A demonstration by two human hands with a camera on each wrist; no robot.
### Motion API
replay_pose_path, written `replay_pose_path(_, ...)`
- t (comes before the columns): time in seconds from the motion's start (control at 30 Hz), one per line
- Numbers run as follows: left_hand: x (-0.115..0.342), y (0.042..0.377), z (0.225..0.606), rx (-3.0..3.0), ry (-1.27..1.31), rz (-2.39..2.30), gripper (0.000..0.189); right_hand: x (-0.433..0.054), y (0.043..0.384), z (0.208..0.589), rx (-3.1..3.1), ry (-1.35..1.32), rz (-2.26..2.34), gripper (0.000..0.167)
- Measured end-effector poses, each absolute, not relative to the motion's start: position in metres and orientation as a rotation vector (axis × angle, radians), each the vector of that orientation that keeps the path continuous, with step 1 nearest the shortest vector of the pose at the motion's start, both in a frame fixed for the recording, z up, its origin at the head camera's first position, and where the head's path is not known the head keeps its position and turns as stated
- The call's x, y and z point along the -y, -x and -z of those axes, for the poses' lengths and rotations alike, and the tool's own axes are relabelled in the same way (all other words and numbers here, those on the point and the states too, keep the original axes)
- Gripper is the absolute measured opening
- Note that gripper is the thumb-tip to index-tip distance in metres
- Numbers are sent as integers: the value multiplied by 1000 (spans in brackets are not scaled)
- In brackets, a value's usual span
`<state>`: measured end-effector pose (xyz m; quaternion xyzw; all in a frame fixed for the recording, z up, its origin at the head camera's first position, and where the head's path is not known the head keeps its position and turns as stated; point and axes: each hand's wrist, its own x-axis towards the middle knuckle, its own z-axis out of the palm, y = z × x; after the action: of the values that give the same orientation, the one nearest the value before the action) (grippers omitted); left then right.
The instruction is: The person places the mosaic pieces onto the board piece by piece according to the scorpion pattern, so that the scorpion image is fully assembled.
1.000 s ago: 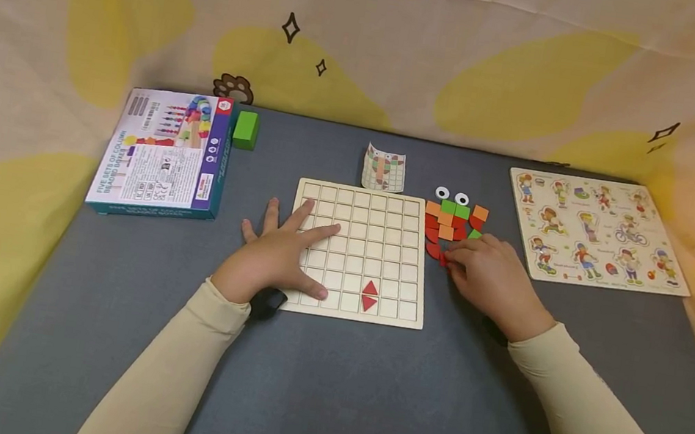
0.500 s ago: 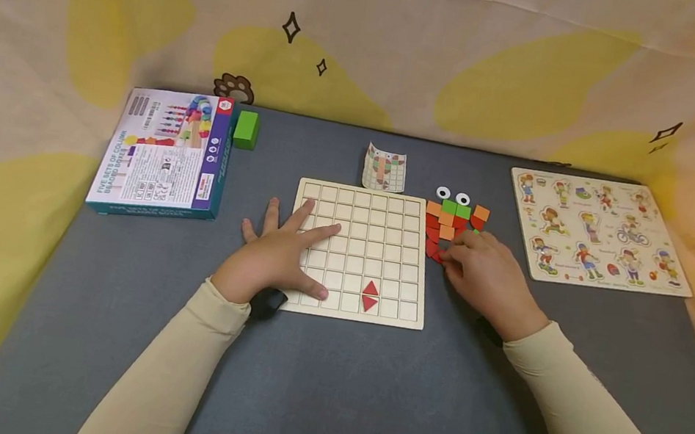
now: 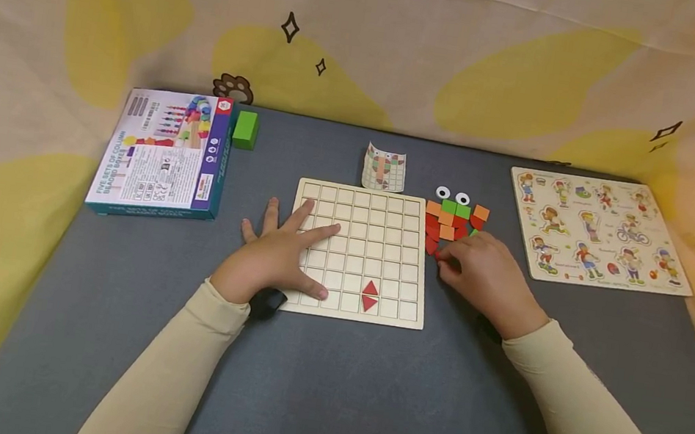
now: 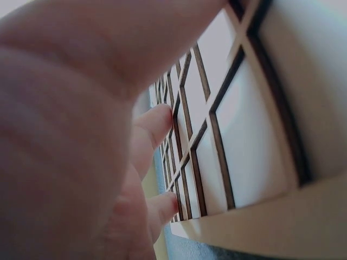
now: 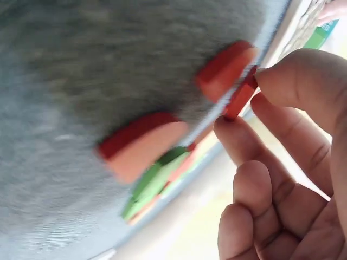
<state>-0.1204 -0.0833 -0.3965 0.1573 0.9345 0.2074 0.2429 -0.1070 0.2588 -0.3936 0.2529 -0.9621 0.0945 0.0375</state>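
Observation:
My left hand [image 3: 271, 258] lies with spread fingers on the left side of a wooden grid board [image 3: 385, 319]; in the left wrist view its fingertips rest on the grid [image 4: 246, 135]. Two red triangles [image 3: 370, 288] sit in neighbouring cells of one column near the front. At the near end of a pile of coloured pieces right of the board, my right hand [image 3: 488, 278] pinches a small red block [image 5: 240, 97] between thumb and fingertips. The rest of the pile includes orange squares [image 3: 447, 232], green squares [image 3: 462, 212] and red rounded pieces [image 5: 146, 143], partly hidden by the hand.
Two white eye discs [image 3: 443, 193] lie behind the pile. A small pattern card [image 3: 384, 170] stands behind the board. At the right is a picture puzzle board [image 3: 598, 234]; at the left, a toy box [image 3: 163, 154] with a green block [image 3: 245, 130] beside it.
My right hand has shifted slightly left along the near end of the pile, its thumb and fingertips on red pieces there. The left hand and the board have stayed put.

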Motion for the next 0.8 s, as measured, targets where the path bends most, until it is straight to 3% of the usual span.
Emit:
replay_pose_path(0.47,87,121,400,-2559,-409,-535,117,-157,82,390,2725,-1121,-388,7)
replay_pose_path(0.8,84,122,401,-2560,-426,-522,117,-148,80,399,2673,-1162,-248,11)
